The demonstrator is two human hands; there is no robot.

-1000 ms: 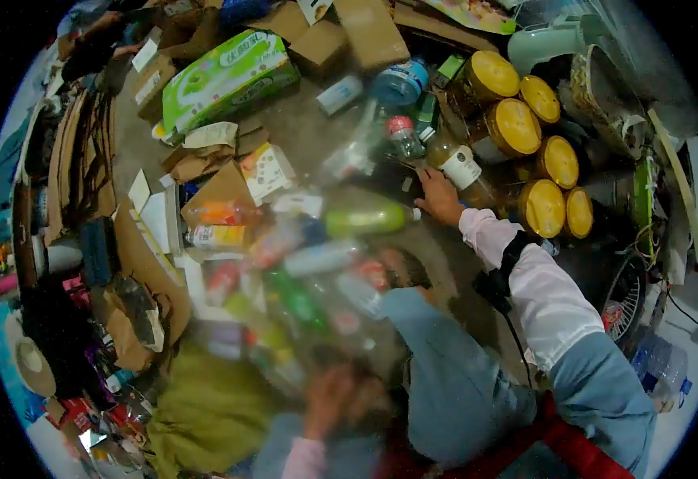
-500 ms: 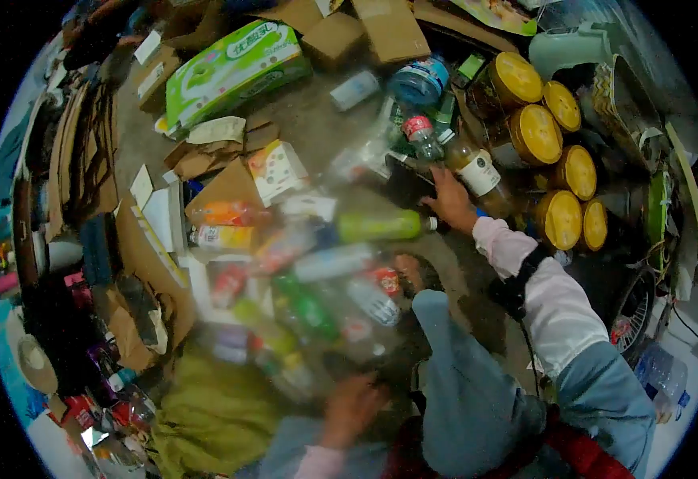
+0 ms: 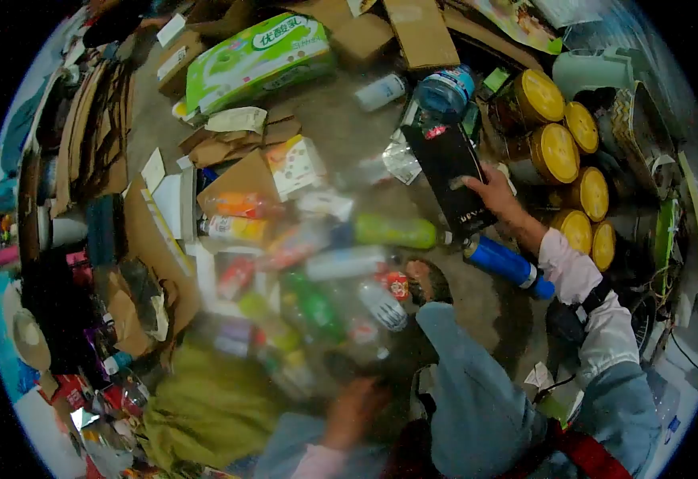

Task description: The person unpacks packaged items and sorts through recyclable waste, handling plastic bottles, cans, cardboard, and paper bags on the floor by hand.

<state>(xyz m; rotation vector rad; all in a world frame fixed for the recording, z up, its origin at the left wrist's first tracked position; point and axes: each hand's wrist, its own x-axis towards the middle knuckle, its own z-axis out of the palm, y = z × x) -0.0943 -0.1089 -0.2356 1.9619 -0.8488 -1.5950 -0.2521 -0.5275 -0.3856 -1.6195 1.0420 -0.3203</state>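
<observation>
My right hand [image 3: 496,195] grips the lower right edge of a flat black box [image 3: 451,180], thumb on top, over the floor right of centre. Just below the box lies a blue bottle [image 3: 504,263]. My left hand [image 3: 357,411] is low in the centre, smeared by motion, so its fingers cannot be made out. Above it lies a heap of plastic bottles, among them a yellow-green one [image 3: 397,231], a green one [image 3: 314,307] and a clear one [image 3: 382,306]. A large clear bottle with a blue label [image 3: 444,89] stands beyond the black box.
Several jars with yellow lids [image 3: 542,96] line the right. A green carton [image 3: 257,64] lies at the upper left, near cardboard pieces [image 3: 233,148]. Stacked cardboard [image 3: 85,136] stands at the far left. An olive sack [image 3: 205,407] lies at the lower left.
My right hand has taken hold of the black box and lifted it, now covering the red-labelled bottle. The blue bottle has come into sight below it. My left hand has shifted slightly and stays blurred.
</observation>
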